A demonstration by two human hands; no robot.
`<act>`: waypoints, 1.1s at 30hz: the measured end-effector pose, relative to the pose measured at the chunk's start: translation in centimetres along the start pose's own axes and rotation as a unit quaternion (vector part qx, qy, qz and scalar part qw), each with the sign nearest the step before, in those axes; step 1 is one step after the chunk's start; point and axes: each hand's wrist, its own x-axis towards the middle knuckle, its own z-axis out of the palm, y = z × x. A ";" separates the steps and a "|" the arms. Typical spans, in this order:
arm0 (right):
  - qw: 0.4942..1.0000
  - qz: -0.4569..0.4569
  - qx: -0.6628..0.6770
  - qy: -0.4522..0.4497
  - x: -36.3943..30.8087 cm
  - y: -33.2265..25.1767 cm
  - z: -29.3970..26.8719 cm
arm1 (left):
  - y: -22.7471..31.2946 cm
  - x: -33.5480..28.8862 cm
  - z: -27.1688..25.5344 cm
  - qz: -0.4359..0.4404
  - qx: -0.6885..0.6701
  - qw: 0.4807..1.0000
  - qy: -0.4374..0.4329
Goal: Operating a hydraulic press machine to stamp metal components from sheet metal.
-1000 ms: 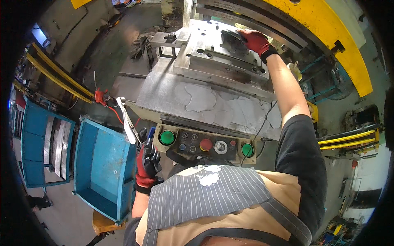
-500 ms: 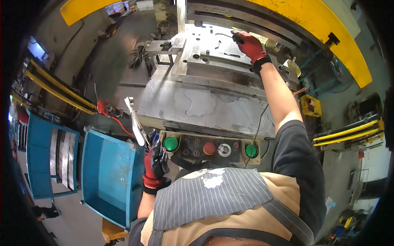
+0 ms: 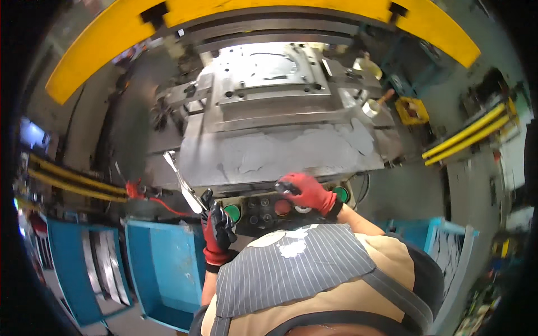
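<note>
My left hand (image 3: 218,232), in a red glove with black-coated fingers, is closed at the left end of the control panel (image 3: 255,210). A long, narrow, shiny metal piece (image 3: 184,182) rises from it, tilted up and to the left; the gripped end is hidden by the fingers. My right hand (image 3: 308,193), gloved the same way, is over the panel, above the red button (image 3: 282,208). Its fingers look bent but are smeared by motion, so I cannot tell whether they hold anything. A green button (image 3: 231,213) is beside my left hand, another (image 3: 341,194) beside my right wrist.
Ahead is a steel die (image 3: 269,70) on the press bed (image 3: 269,148), under a yellow frame (image 3: 280,12). A blue bin (image 3: 162,269) stands at my left, another blue container (image 3: 428,235) at my right. A white pot (image 3: 371,108) is right of the die.
My right hand has come back from the die to above the control panel. My left hand still holds the shiny metal piece. The view has shifted, showing more of the right side.
</note>
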 end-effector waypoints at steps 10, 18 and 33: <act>0.973 0.042 0.065 0.215 -5.4 -2.8 -0.9 | -1.1 5.0 11.7 -0.186 0.084 0.944 -0.259; 0.872 0.108 0.073 0.472 -11.6 -5.9 -1.3 | -9.4 7.5 10.5 0.002 0.307 0.803 -0.511; 0.907 0.149 0.073 0.388 -6.6 -7.2 1.5 | -2.8 5.7 7.3 0.031 0.345 0.823 -0.451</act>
